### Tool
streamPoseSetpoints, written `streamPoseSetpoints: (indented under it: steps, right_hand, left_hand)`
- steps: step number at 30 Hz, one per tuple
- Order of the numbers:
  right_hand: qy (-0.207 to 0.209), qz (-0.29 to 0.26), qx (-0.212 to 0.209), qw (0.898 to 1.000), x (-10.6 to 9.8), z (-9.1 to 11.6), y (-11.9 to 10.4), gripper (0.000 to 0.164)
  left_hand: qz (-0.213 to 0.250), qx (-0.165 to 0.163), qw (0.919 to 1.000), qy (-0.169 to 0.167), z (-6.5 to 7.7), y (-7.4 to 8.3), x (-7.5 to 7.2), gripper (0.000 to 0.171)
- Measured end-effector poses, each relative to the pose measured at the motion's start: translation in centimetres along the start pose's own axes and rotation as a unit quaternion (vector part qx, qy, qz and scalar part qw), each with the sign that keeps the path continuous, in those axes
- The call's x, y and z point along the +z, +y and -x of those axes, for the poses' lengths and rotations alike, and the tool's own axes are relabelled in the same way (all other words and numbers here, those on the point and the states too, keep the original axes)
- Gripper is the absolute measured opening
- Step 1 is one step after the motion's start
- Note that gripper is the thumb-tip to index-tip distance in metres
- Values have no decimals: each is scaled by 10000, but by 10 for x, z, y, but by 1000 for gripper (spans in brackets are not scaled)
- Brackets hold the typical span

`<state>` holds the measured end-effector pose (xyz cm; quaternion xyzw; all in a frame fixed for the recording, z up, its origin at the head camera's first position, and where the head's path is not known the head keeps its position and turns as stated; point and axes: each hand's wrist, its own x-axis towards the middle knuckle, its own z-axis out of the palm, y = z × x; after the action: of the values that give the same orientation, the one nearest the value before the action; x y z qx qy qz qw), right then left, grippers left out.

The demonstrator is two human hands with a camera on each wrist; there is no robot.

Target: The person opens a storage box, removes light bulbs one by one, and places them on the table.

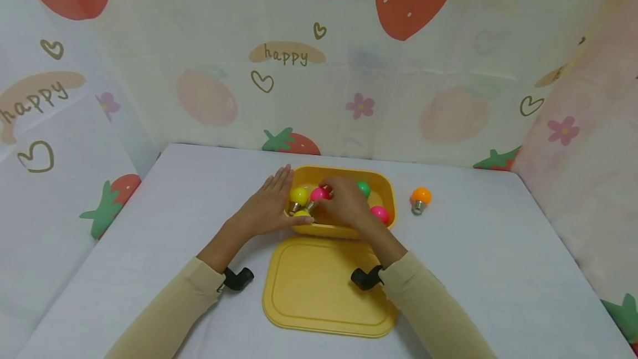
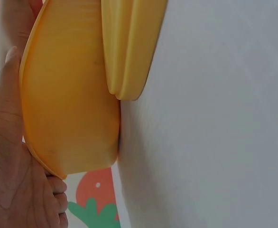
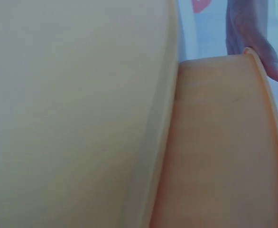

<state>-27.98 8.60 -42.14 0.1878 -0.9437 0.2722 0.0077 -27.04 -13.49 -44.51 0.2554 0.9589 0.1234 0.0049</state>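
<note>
A yellow plastic box [image 1: 384,181] stands on the table with small coloured light bulbs inside. My left hand [image 1: 266,206] rests against its left end, fingers straight, thumb over the near rim. My right hand [image 1: 346,201] reaches into the box and pinches a pink light bulb [image 1: 318,194] between thumb and fingertips. Beside that bulb are a yellow bulb [image 1: 299,196] and another yellow bulb [image 1: 302,214], partly behind the left thumb. A green bulb [image 1: 365,188] and a second pink bulb [image 1: 380,214] lie toward the right end. The right wrist view hides the right fingers.
The box's yellow lid [image 1: 324,287] lies flat in front of it, under the right forearm. To the right of the box, an orange bulb [image 1: 421,196] with a metal screw base lies on the white table [image 1: 478,248]. A printed curtain [image 1: 329,109] hangs behind the table.
</note>
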Motion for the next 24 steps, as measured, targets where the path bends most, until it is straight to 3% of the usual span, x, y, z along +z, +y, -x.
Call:
streamPoseSetpoints:
  steps: [13,19,24]
  right_hand:
    - [147,-372,-242,9989,-24,16,4,41]
    - [41,-883,-177,9959,-39,27,4,41]
    - [70,-958,-149,9953,-52,36,6,42]
  left_hand:
    - [-7,73,10000,-1,-5,0,1,126]
    - [49,81,10000,1,-3,-1,1,126]
    - [33,32,10000,-8,-1,-2,1,127]
